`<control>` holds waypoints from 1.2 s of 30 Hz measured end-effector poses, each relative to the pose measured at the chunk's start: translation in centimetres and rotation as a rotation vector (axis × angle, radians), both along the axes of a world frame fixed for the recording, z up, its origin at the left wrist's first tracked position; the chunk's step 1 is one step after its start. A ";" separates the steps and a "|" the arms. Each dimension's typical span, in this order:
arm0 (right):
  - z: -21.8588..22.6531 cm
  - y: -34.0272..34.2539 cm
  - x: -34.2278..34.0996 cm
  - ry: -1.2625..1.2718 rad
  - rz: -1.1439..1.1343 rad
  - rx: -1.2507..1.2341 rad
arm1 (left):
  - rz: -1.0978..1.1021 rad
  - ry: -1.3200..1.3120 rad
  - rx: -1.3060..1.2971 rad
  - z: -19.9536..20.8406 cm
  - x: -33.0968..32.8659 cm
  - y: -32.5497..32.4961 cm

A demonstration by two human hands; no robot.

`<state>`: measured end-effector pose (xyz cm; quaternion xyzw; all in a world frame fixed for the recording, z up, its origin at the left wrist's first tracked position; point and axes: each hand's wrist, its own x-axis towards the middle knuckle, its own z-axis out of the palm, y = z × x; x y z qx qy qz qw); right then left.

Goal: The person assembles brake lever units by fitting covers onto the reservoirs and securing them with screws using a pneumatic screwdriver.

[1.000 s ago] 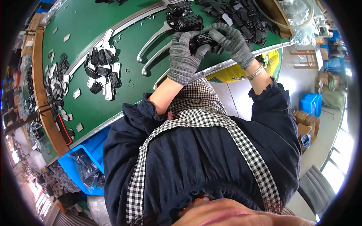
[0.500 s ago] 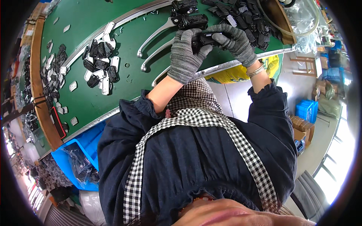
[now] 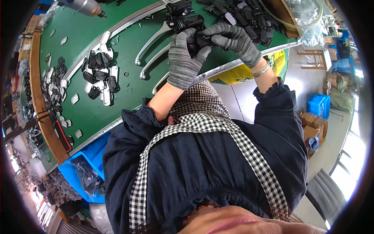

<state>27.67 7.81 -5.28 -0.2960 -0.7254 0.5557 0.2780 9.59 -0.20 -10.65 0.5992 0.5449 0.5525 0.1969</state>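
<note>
My gloved left hand (image 3: pixel 184 59) is closed around the black body of a brake lever assembly at the table's near edge. A silver lever (image 3: pixel 156 62) reaches out to the left from under its fingers. My gloved right hand (image 3: pixel 238 43) pinches a small black part (image 3: pixel 205 40) against that body; its exact shape is mostly covered by the fingers. Just beyond lies another brake lever assembly, with a black reservoir (image 3: pixel 191 22) and a silver lever (image 3: pixel 151 43). The tip of a third lever (image 3: pixel 156 89) shows beside my left wrist.
A pile of black and white covers (image 3: pixel 102 72) lies left on the green table (image 3: pixel 132 97). More black covers (image 3: pixel 249 19) are heaped at the far right. A power screwdriver (image 3: pixel 87 7) hangs at the upper left. A blue bin (image 3: pixel 83 177) stands below the table's left edge.
The black part in my right fingers has tilted and come closer to the left hand. The view has shifted slightly, and the screwdriver has come into sight at the upper left.
</note>
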 end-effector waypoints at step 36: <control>-2.5 -0.8 1.0 0.005 -0.098 0.022 | -0.045 0.109 0.002 1.1 0.5 0.6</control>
